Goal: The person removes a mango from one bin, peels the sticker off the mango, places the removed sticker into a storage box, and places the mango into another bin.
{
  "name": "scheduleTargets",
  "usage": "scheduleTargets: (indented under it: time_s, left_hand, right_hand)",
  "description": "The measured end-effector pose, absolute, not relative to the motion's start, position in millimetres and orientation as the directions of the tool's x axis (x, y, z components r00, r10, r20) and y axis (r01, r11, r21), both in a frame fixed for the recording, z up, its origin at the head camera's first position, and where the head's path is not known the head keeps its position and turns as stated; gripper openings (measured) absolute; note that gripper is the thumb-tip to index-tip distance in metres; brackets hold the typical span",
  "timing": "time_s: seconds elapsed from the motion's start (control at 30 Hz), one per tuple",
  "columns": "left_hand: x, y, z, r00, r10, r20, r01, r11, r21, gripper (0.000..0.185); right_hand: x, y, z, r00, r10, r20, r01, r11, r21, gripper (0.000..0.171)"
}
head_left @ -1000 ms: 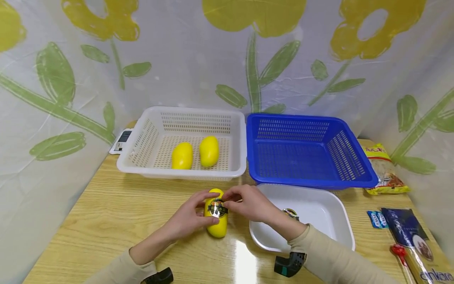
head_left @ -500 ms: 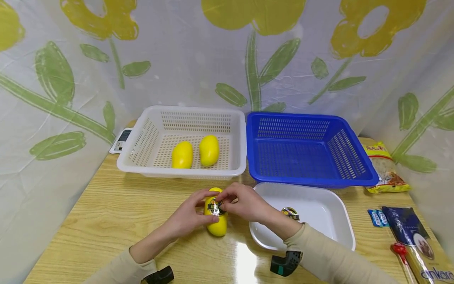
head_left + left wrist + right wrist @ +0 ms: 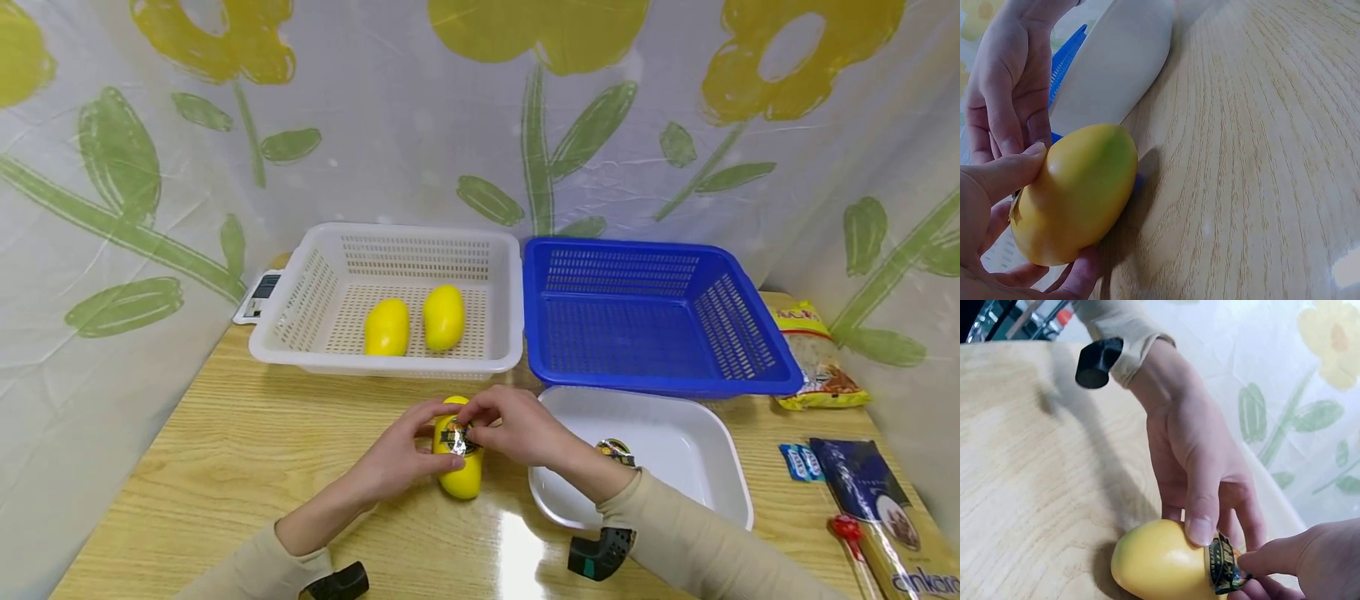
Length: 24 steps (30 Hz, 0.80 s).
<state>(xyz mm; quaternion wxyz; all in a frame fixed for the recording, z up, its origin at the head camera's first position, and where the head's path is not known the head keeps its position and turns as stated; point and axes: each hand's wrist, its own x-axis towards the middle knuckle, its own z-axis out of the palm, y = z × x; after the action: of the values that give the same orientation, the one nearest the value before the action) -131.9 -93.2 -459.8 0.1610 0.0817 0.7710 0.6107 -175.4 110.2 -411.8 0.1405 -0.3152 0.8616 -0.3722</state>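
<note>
While the yellow mango (image 3: 459,467) lies on the wooden surface (image 3: 225,467) in front of the white basket (image 3: 300,333), the left hand (image 3: 397,458) curls around it and the right hand (image 3: 521,429) pinches its sticker (image 3: 454,439). From the left wrist, thumb and fingers wrap the mango. From the right wrist, fingertips nip the sticker's edge.
</note>
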Motion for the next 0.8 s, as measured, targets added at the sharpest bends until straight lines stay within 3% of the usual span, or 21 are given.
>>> scheduleTargets:
  time_s: [0.4, 0.8]
  left_hand:
    - [-132.4, -93.5, -459.0, -0.939, 0.317, -0.136, -0.048, 0.271, 0.961, 0.063]
    - [-133.4, -93.5, -455.8, -0.930, 0.316, -0.186, -0.111, 0.242, 0.964, 0.066]
  right_hand:
    - [-180.2, 106.6, -414.3, -0.761, -0.648, -0.021, -0.438, 0.537, -0.721, 0.011]
    - [-178.7, 108.5, -408.5, -0.759, -0.651, -0.031, -0.404, 0.508, -0.761, 0.014]
